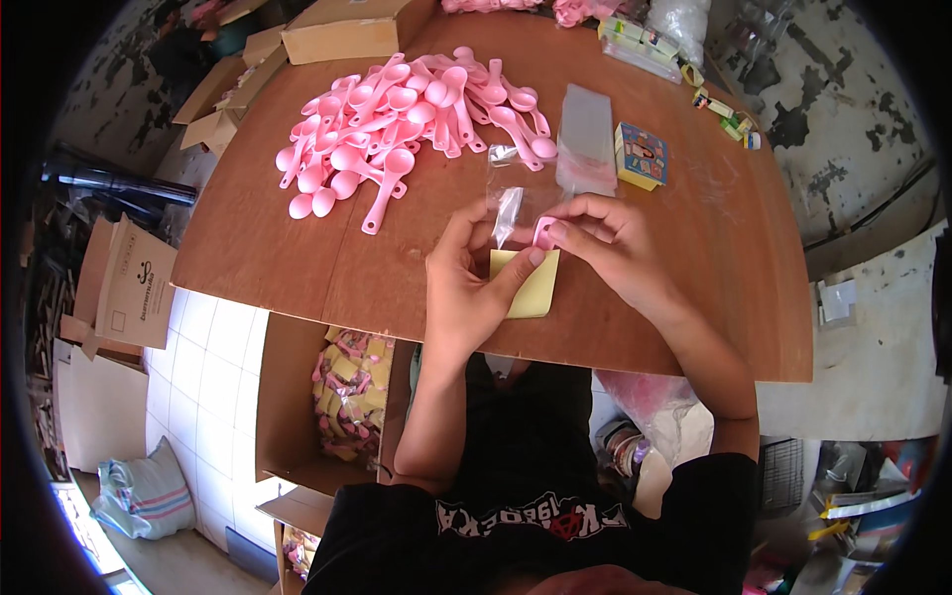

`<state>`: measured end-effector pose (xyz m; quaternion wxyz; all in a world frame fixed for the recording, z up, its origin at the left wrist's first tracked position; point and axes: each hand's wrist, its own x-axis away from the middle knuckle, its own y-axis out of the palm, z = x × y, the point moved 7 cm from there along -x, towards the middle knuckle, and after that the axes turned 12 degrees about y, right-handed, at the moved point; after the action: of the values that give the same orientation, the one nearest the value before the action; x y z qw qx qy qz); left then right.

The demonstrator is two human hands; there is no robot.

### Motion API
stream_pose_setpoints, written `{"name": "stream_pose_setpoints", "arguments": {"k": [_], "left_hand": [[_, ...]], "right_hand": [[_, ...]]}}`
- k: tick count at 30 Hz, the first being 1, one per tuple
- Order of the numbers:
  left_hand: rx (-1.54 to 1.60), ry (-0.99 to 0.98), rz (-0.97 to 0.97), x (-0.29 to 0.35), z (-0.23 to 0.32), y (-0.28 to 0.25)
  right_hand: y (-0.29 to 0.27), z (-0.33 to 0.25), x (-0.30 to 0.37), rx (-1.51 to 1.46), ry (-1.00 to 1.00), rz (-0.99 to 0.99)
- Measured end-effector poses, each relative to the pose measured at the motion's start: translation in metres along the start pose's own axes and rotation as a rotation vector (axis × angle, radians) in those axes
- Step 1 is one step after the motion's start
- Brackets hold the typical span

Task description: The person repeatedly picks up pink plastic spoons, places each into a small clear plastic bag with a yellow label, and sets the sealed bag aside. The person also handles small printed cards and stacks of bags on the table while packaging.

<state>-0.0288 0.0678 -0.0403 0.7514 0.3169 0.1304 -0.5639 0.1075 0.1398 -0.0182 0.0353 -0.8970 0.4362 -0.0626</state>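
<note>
My right hand (617,250) pinches the holed handle end of a pink spoon (542,230) between thumb and fingers; the rest of that spoon is hard to make out. Beside it my left hand (474,276) is closed on a clear plastic bag (508,213), its fingers behind the film. The left thumb reaches over the top edge of a yellow paper piece (531,290); whether the paper lies in the bag or under it I cannot tell. Beyond my hands are a large heap of pink measuring spoons (397,109) and a stack of clear flat bags (587,134).
A small blue-and-yellow box (642,157) stands right of the bags on the brown wooden table (248,248). Below the table's front edge, a cardboard box (288,397) holds packed pink and yellow packets (354,387). Tape rolls (729,124) lie at the far right edge.
</note>
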Motion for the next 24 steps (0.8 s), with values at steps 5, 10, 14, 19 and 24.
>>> {"name": "stream_pose_setpoints", "arguments": {"k": [5, 10, 14, 19, 24], "left_hand": [[0.051, -0.138, 0.089, 0.002, -0.010, -0.019], [0.005, -0.117, 0.114, 0.001, -0.005, -0.025], [-0.177, -0.078, 0.086, 0.001, -0.003, -0.031], [-0.113, -0.067, 0.057, 0.002, -0.004, -0.038], [-0.049, -0.098, -0.023, 0.007, -0.001, -0.040]], "right_hand": [[0.004, 0.013, -0.001, -0.073, 0.071, -0.013], [0.004, 0.020, 0.001, -0.155, 0.080, -0.009], [0.003, 0.019, 0.003, -0.167, 0.033, 0.009], [0.005, 0.020, 0.005, -0.195, 0.047, -0.057], [0.002, 0.019, 0.004, -0.168, -0.023, -0.141]]}}
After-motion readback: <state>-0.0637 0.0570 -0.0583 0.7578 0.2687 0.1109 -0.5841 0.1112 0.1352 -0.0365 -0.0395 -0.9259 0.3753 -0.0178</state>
